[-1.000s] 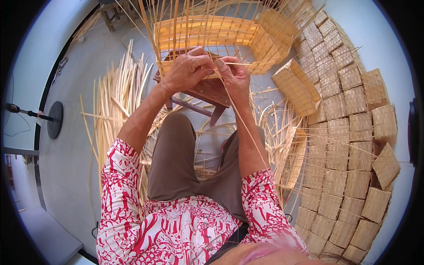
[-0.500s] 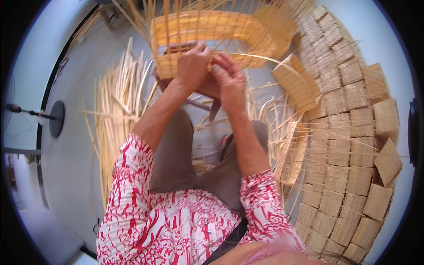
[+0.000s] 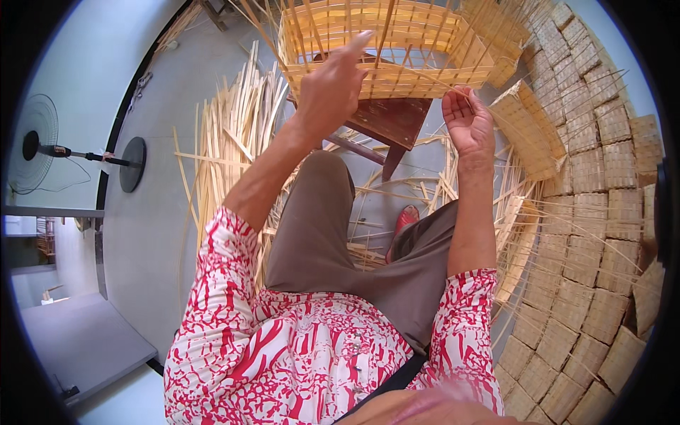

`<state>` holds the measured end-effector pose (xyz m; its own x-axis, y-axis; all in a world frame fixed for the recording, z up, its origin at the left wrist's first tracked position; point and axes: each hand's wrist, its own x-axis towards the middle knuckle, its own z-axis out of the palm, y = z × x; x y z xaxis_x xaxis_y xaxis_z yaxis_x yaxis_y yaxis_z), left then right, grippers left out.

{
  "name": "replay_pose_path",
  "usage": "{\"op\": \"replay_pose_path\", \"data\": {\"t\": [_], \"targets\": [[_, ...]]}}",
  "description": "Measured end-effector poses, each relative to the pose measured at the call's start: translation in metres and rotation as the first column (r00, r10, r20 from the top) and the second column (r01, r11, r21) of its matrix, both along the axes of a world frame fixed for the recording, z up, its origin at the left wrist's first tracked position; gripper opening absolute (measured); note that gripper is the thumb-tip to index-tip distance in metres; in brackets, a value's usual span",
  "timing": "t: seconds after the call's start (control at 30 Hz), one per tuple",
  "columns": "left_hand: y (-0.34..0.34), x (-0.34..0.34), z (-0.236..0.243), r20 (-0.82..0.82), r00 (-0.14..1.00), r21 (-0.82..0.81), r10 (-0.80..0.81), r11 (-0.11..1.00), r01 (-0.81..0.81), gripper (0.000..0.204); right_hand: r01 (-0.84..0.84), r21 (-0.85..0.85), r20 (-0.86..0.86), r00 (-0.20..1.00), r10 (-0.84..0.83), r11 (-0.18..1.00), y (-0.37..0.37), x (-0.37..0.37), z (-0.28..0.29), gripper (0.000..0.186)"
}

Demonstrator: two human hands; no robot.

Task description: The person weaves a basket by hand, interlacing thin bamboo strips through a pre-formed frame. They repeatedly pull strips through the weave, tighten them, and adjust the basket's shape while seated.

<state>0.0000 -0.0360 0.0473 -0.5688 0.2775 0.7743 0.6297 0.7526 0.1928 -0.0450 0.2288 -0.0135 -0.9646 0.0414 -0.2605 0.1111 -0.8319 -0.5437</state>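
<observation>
Basket (image 3: 414, 84) sits at the far side, on and past the stool (image 3: 397, 122), uprights sticking up all round. Change in the last second: my hands were together at the near wall, now they're well apart. Left hand (image 3: 330, 91) is over the left part of that wall, index finger out, others curled; blurred, can't tell if it grips anything. Right hand (image 3: 470, 126) is palm up by the near right corner, fingertips apparently pinching a thin strip (image 3: 430, 76). My read: strip's being drawn right along the wall, not locked in yet.
</observation>
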Motion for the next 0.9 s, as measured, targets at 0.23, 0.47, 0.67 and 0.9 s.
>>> {"op": "replay_pose_path", "data": {"t": [0.23,0.47,0.67,0.9], "targets": [[0.057,-0.021,-0.003,-0.042,0.999,-0.156,-0.023,0.988,0.016,0.02,0.02,-0.004,-0.061,0.998,-0.02,1.0,-0.007,0.011,0.02,0.018],[0.059,-0.046,-0.004,0.049,0.99,-0.001,-0.134,0.991,0.134,0.005,-0.081,-0.203,-0.186,0.982,0.043,0.976,-0.003,0.0,0.004,0.01],[0.038,-0.044,0.016,0.163,0.93,0.134,-0.33,0.941,0.31,0.009,-0.167,0.181,-0.376,0.899,0.225,0.969,-0.039,0.016,0.062,0.034],[0.038,-0.054,0.016,0.217,0.87,0.227,-0.442,0.89,0.396,0.01,0.048,0.542,-0.531,0.793,0.298,0.839,-0.039,0.012,0.059,0.026]]}}
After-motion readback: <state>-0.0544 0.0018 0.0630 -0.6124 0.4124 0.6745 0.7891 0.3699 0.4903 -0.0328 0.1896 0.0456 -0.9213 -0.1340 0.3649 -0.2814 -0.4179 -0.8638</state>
